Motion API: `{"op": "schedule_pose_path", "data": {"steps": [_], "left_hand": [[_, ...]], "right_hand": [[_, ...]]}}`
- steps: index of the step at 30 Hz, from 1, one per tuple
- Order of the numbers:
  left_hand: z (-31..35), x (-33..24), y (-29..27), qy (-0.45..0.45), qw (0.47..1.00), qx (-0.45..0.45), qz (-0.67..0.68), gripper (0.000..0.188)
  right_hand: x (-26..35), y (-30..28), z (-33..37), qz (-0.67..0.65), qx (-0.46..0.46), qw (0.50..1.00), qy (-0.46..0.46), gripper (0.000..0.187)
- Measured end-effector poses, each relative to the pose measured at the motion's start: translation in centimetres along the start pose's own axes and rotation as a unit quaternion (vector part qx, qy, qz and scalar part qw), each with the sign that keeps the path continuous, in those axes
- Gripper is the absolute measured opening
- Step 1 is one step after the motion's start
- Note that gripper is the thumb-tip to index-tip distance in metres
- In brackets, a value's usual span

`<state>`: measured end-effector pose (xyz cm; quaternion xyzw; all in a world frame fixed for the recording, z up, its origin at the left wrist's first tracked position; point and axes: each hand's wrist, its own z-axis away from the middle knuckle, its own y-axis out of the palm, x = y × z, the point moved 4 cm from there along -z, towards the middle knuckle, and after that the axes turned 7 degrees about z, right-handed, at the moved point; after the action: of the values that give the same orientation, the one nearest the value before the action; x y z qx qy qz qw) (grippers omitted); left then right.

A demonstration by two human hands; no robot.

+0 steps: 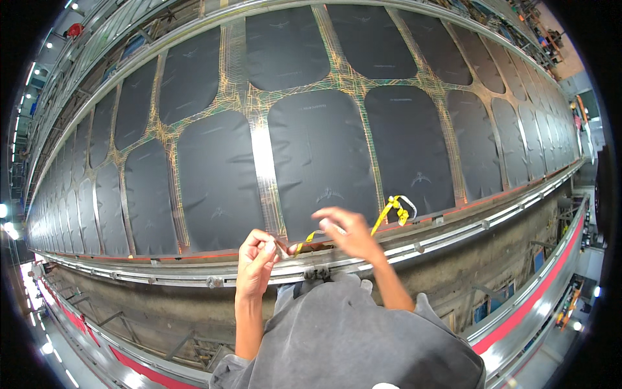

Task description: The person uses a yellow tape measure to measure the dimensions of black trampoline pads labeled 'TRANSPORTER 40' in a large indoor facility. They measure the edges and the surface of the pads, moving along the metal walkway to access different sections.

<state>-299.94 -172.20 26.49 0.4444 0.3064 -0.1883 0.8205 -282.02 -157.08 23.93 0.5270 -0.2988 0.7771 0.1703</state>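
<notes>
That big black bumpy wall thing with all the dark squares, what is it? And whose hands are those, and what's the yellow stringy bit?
The picture comes from a camera worn on a person's head, looking down, so the hands belong to that person. The lens is very wide, which makes straight edges look curved.

In front of the person lies a long flat frame covered with many dark sheets, each with rounded corners, set in rows. Between them run shiny strips with greenish-gold criss-cross lines. A metal rail runs along the near edge.

The left hand pinches the end of a thin strip at the rail. The right hand is blurred and seems to hold the same strip further along. The yellow strip runs off to the right and ends in a small loop. The grey cloth at the bottom is the person's clothing.
</notes>
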Motion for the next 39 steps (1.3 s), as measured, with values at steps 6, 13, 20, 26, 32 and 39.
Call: {"op": "schedule_pose_path", "data": {"steps": [6, 13, 20, 26, 32, 39], "left_hand": [[-10.8, -4.9, 1.6, 0.059, 0.996, 0.014, -0.073, 0.012], [-25.5, -8.2, -2.6, 0.033, 0.973, -0.019, -0.226, 0.011], [-37.4, -3.8, -6.1, -0.057, 0.957, 0.009, -0.283, 0.009], [-42.9, -2.3, -9.0, -0.050, 0.942, 0.011, -0.333, 0.007], [-45.9, -2.3, -8.6, 0.033, 0.892, 0.013, -0.451, 0.009], [-49.9, -2.9, -5.7, 0.197, 0.768, 0.062, -0.606, 0.013]], "right_hand": [[0.3, 3.6, -6.3, -0.189, 0.183, 0.964, 0.043, 0.048], [-4.7, 2.6, -11.2, -0.171, 0.022, 0.980, 0.101, 0.017], [-7.5, 5.3, -17.2, -0.107, -0.130, 0.983, 0.076, 0.015], [-8.2, 6.2, -21.8, -0.107, -0.192, 0.970, 0.108, 0.036], [-10.7, 5.4, -24.6, -0.014, -0.195, 0.981, -0.007, 0.043], [-11.7, 5.4, -27.1, -0.007, -0.206, 0.978, -0.029, 0.041]]}}
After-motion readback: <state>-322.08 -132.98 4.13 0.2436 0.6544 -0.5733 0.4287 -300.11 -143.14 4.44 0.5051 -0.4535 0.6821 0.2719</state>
